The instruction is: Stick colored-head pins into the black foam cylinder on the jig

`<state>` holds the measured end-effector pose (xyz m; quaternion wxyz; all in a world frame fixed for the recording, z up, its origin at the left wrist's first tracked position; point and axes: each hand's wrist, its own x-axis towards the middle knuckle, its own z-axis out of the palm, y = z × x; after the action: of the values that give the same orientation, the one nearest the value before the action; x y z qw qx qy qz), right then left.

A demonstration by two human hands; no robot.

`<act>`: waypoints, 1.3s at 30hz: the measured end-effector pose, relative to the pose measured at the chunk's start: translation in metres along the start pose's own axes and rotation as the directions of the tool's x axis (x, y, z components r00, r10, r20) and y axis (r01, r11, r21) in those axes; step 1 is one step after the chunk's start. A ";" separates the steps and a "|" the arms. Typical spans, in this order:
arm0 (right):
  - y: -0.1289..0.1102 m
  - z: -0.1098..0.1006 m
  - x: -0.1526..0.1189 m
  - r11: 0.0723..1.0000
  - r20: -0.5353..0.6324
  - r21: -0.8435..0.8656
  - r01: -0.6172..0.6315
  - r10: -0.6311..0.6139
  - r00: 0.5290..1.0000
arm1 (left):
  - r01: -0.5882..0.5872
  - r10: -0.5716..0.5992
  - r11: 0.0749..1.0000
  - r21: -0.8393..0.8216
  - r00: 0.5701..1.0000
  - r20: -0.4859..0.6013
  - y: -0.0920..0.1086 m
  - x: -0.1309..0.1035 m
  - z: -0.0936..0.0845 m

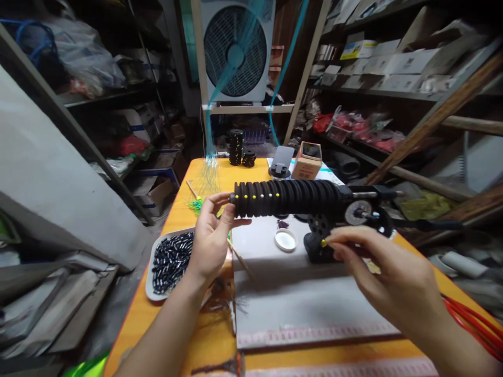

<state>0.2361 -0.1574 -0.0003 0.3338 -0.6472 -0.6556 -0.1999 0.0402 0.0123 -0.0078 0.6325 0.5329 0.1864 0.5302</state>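
A long row of black discs with yellow dots (286, 197) sits on a horizontal shaft above the table. My left hand (210, 235) pinches the shaft's left end, thumb and fingers on the outermost disc. The shaft runs right into a small black winding machine with gears (361, 214). My right hand (393, 272) rests its fingertips on a black knob with a yellow dot (320, 246) low on that machine. Thin teal line (220, 104) hangs from above toward the table's far left.
A white tray of small dark pellets (171, 262) lies left of my left wrist. A grey mat (298, 298), white cap (285, 240), stacked black spools (236, 147), a phone (283, 156) and a small box (307, 161) sit on the orange table (173, 324). Shelves crowd both sides; a fan (236, 50) stands behind.
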 end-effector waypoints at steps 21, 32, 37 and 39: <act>-0.031 0.010 0.094 0.966 -0.145 0.009 0.260 -0.256 0.956 | -0.002 0.003 0.999 -0.047 1.000 0.014 -0.001 0.001 0.000; -0.031 0.013 0.096 0.941 -0.110 -0.059 0.332 -0.337 0.935 | -0.014 0.015 0.999 -0.045 1.000 0.027 -0.003 0.000 -0.001; -0.031 0.012 0.098 0.942 -0.105 -0.047 0.333 -0.337 0.936 | -0.020 0.020 0.999 -0.043 1.000 0.022 -0.004 0.001 -0.002; -0.030 0.003 0.091 0.949 -0.116 -0.026 0.315 -0.316 0.942 | -0.022 0.022 0.999 -0.042 1.000 0.018 -0.005 0.001 -0.003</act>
<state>0.2113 -0.0929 0.0658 0.3334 -0.5222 -0.7290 -0.2911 0.0405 0.0151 -0.0124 0.6393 0.5267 0.1635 0.5359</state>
